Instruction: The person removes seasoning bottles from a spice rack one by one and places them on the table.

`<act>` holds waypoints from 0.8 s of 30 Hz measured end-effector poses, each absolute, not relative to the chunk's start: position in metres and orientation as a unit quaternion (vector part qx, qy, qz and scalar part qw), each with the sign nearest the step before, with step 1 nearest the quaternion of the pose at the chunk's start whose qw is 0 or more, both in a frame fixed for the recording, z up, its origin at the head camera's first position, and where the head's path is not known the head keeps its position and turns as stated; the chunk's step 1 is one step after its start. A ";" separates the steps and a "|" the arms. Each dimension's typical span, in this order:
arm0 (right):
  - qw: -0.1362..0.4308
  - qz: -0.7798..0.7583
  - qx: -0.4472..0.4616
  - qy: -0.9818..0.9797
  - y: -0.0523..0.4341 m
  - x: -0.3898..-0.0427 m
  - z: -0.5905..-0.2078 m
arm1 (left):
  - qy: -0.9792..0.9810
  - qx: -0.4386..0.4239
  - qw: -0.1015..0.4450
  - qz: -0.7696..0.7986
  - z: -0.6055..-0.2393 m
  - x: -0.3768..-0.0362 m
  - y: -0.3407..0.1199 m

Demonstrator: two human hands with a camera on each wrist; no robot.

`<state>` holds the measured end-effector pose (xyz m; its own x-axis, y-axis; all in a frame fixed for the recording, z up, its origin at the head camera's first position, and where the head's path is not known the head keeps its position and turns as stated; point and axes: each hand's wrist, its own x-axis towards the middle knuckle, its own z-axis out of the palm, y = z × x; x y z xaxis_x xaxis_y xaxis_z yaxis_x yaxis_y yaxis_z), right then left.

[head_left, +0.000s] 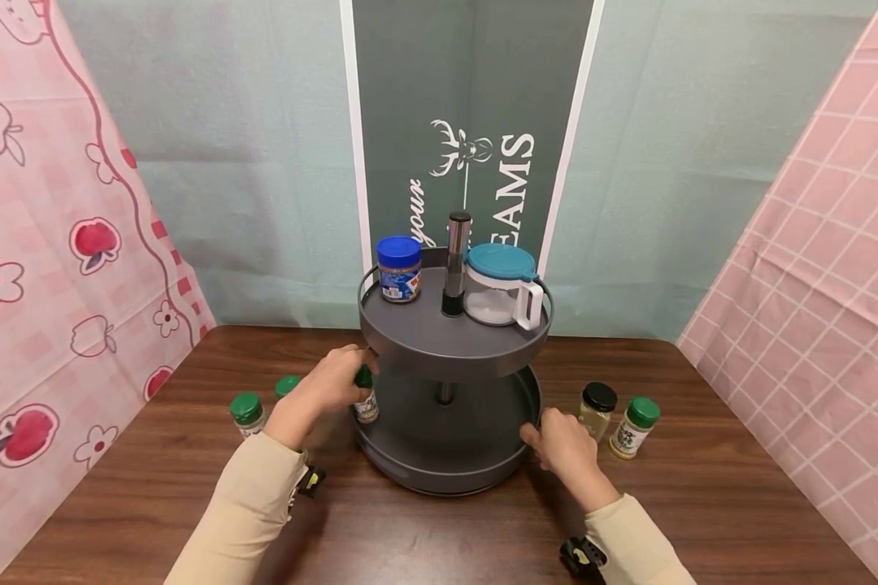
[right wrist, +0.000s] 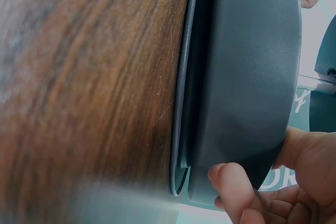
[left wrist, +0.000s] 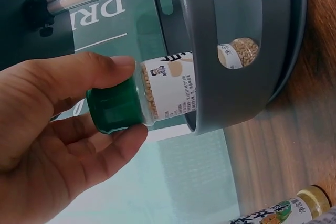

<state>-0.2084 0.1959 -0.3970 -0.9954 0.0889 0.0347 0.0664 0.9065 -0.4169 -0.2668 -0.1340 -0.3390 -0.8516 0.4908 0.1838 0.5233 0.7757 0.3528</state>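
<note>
A grey two-tier turntable rack stands mid-table, its lower tray point(head_left: 446, 481) under an upper tray point(head_left: 439, 345). My left hand point(head_left: 351, 375) pinches a small green-capped spice jar point(head_left: 367, 402) by its cap at the lower tray's left edge. In the left wrist view the left hand point(left wrist: 125, 100) has thumb and fingers round the green cap point(left wrist: 113, 108), and the jar's body point(left wrist: 170, 85) reaches over the tray wall point(left wrist: 231, 24). My right hand point(head_left: 562, 439) grips the lower tray's right rim; in the right wrist view the right hand point(right wrist: 268, 170) clamps the rim point(right wrist: 247, 77).
On the upper tray stand a blue-lidded jar point(head_left: 398, 270), a steel centre post point(head_left: 456, 264) and a clear teal-lidded jug point(head_left: 502, 286). Two green-capped jars point(head_left: 247, 413) sit on the table at left. A black-capped jar point(head_left: 597, 409) and a green-capped jar point(head_left: 633, 426) stand at right.
</note>
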 end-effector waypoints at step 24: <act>-0.006 0.250 -0.034 -0.968 0.192 -0.211 -0.395 | -0.935 -0.291 0.077 -0.190 -0.319 -0.247 -0.141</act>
